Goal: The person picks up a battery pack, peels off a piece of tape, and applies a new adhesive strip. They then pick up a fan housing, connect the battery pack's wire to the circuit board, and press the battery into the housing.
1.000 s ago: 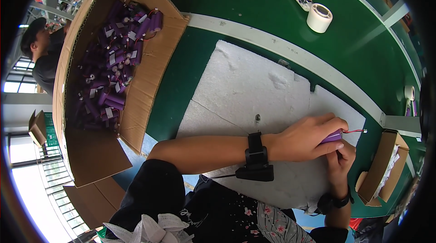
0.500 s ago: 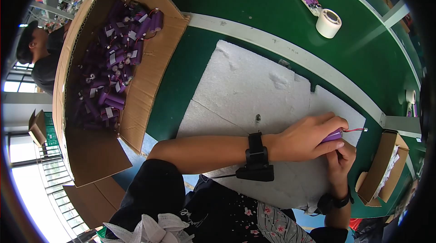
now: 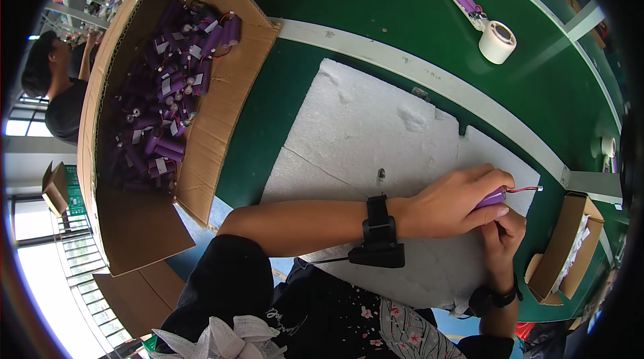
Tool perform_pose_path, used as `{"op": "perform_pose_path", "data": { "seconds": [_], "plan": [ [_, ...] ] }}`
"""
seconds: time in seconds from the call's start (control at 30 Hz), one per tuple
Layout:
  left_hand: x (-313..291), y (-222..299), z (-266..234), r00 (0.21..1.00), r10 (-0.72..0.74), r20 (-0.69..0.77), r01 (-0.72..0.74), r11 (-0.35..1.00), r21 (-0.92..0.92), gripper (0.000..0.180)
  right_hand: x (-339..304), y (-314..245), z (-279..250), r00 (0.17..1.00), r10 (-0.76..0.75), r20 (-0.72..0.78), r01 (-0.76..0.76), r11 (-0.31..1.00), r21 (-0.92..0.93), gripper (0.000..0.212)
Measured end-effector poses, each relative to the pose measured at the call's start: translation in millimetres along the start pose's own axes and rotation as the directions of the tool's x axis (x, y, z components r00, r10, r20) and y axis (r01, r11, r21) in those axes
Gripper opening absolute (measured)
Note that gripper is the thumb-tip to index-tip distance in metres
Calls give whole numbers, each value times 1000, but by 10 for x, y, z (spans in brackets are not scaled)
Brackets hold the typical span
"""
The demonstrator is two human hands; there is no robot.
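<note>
A purple battery pack (image 3: 494, 198) is held over the right part of a white foam board (image 3: 376, 131). My left hand (image 3: 453, 201) is closed round the pack, its fingers curled over the top and hiding much of it. From the pack's far end a thin red and dark wire (image 3: 520, 190) runs right to a small white plug. My right hand (image 3: 504, 233) is closed just below, fingers bent in against the pack and the left thumb. What its fingertips pinch, if anything, is hidden.
Left of the board stands a deep cardboard box (image 3: 225, 117) with many purple battery packs (image 3: 168, 91). A smaller open carton (image 3: 560, 252) holding white material is at right. Beyond a pale rail (image 3: 402, 61), a white round-headed device (image 3: 498, 42) with purple cells lies on the green surface.
The white device with purple cells has shifted right and slightly nearer beyond the rail. A person at far left has raised a hand. My own hands and the battery pack have barely moved.
</note>
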State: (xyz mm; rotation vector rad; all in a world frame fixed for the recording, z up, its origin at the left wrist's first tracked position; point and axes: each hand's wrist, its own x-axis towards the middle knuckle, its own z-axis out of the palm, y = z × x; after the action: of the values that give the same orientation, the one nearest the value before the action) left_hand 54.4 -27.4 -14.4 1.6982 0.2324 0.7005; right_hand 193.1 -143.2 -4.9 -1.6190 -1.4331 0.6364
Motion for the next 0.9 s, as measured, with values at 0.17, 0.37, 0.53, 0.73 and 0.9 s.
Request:
{"op": "perform_pose_path", "data": {
  "seconds": [0.17,0.37,0.53,0.73,0.9],
  "plan": [
    [1,-11,9,1000,10,-11,-10,1000,1,31,10,-5,-10,1000,-8,14,9,1000,-19,21],
    [0,-4,2,1000,7,-7,-7,1000,-7,32,5,6,1,1000,-25,7,25,1000,-14,21],
    [1,-15,3,999,31,-7,-31,999,37,32,-21,73,-10,999,-40,12,40,999,-3,15],
    [-9,-35,9,997,73,-9,-72,994,84,32,-26,87,-8,999,-52,9,52,999,1,15],
    [-13,-47,5,998,61,15,-62,994,91,33,-22,90,2,998,-64,-8,64,998,-4,15]
  ]
}}
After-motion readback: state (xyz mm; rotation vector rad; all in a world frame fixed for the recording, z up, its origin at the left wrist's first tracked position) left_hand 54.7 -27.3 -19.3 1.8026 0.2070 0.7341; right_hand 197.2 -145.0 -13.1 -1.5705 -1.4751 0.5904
